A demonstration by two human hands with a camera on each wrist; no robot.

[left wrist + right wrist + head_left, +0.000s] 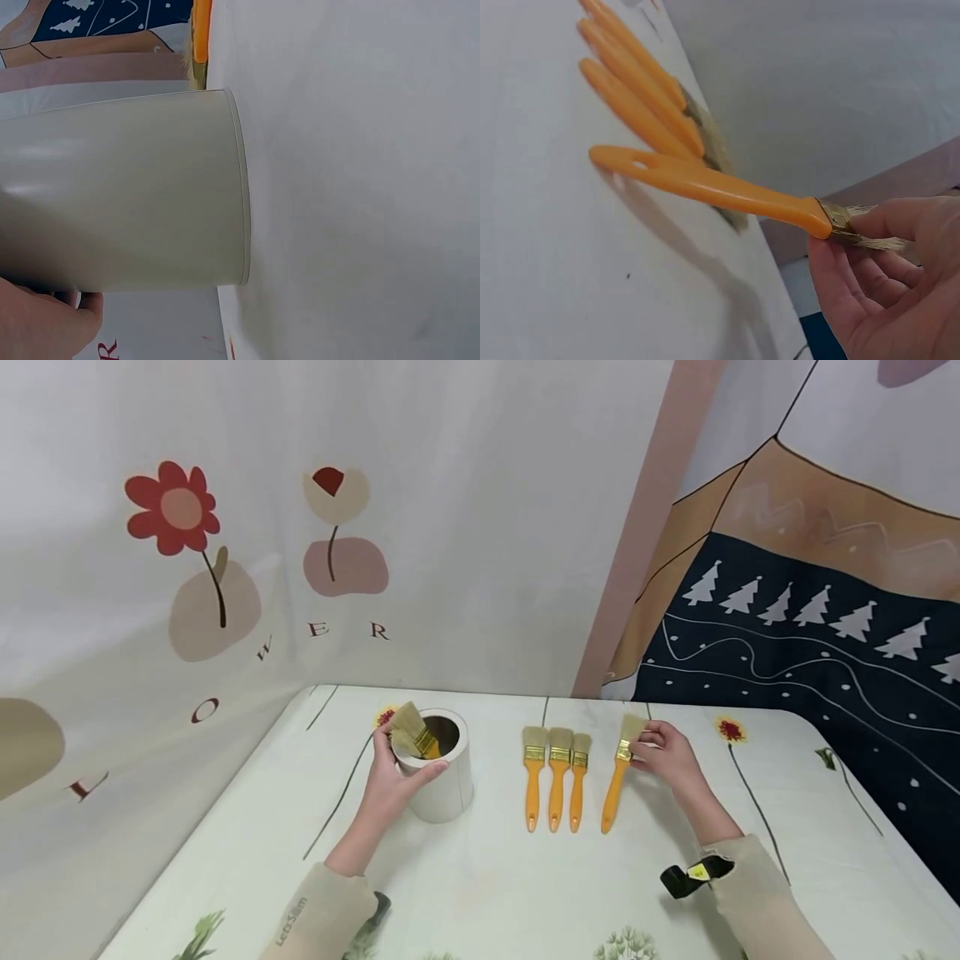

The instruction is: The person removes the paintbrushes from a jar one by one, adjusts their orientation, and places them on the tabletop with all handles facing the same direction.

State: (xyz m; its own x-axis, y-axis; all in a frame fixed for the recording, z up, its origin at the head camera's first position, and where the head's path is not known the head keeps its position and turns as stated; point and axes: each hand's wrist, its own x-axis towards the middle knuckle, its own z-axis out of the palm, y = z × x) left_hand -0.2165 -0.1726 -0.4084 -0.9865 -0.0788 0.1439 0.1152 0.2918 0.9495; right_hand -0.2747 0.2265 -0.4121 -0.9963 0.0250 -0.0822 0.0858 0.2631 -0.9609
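Observation:
My left hand (395, 783) grips the side and rim of a white cylindrical pot (450, 792) standing on the table. Paintbrush bristles (407, 718) lean out of its mouth, next to my fingers; how many brushes are inside I cannot tell. At the right, my right hand (670, 762) pinches a paintbrush (727, 191) by its metal band and bristles. Its orange handle slants down, with the end at or close to the table. Between the hands lie three paintbrushes (557, 781) side by side, bristles pointing away. In the left wrist view the pot (135, 195) hides most of the fingers.
The table (487, 893) has a white cloth printed with flowers and leaves. Behind it hangs a pale curtain (480, 527) with flower prints, and a dark-blue patterned cloth (795, 643) hangs at the right.

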